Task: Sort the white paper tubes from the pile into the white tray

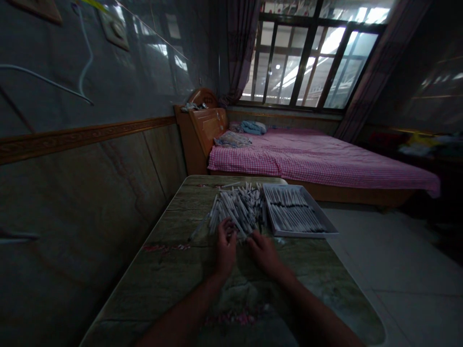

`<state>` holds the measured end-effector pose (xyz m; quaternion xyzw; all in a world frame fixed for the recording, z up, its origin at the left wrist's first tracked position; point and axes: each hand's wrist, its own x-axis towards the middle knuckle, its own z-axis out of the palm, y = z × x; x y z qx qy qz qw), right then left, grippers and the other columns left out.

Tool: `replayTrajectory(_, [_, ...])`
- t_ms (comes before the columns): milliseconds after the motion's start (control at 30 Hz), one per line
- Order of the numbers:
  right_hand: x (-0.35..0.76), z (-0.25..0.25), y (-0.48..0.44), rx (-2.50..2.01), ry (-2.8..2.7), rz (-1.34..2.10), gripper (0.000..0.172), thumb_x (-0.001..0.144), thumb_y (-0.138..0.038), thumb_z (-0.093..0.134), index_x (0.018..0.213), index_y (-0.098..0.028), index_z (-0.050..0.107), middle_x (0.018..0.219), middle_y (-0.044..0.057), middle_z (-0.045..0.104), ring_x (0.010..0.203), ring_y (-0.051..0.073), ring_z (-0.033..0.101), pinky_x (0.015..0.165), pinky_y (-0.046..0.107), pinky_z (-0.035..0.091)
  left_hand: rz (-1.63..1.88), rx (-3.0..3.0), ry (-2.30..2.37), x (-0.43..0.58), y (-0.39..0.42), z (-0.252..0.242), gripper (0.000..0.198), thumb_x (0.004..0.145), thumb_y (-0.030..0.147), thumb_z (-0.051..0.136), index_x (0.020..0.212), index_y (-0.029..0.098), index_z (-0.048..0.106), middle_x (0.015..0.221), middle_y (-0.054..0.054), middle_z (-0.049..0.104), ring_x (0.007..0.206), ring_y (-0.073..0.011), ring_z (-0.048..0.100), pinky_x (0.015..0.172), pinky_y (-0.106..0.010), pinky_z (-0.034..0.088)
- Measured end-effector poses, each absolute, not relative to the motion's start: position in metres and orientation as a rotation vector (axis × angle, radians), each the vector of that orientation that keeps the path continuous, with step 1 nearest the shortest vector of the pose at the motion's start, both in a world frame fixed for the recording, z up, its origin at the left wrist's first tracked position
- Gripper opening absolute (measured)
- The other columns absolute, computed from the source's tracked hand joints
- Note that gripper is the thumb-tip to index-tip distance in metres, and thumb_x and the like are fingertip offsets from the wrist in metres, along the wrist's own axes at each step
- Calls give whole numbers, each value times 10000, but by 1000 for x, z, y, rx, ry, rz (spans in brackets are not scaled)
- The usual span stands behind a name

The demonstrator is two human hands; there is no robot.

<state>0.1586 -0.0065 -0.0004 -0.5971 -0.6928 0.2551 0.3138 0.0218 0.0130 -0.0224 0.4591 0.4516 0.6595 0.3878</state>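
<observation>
Dim room, only real light coming from a wide window [311, 58] with dark frames and barred panes, dark curtains [240, 43] on both sides. Bed [318, 164] under the window, pink gingham sheet [289, 161], wooden headboard [206, 127] at the left end, crumpled clothes [232, 140] and a blue bundle [253, 127] near it. Glossy dark wall [90, 62] on the left, carved wooden border [83, 140] above marbled panels [90, 202]. Pale floor tiles [398, 250] right, cluttered dark furniture [419, 144] beyond.

Dim room; daylight through the window [307, 55], glare on the glossy wall [159, 53]; left hand [226, 246], right hand [264, 253] shadowed; frame edges bowed.
</observation>
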Motion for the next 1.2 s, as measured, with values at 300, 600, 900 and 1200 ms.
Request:
replayTrajectory(300, [156,5,-13,-1242,-1659,1122,323,871,-446,483,661,-203,453,620,-52,409,618,116,401,558,220,310,1598,1664,1419,1,13,-9,285,746,119,602,959,257,733,943,-45,567,852,-187,588,775,-322,510])
replayTrajectory(600, [165,21,-19,-1644,-1894,453,176,920,-311,509,898,-188,633,898,35,652,841,166,608,730,237,406,1802,1167,1352,2,19,-4,171,775,377,649,821,215,680,781,-17,613,762,-173,583,707,-268,498])
replayTrajectory(900, [132,22,-16,-1937,-2268,212,248,955,-316,450,1050,-186,638,1056,109,679,925,220,676,719,268,464,1685,907,1200,3,19,-5,321,819,518,574,890,207,547,738,-19,671,558,-160,645,452,-242,490])
replayTrajectory(1200, [145,29,-19,-2109,-2239,200,266,910,-158,444,1069,-144,656,1045,172,702,939,281,701,740,338,502,1716,880,1141,2,24,-8,328,793,490,614,929,210,512,744,-1,666,630,-176,695,567,-285,556])
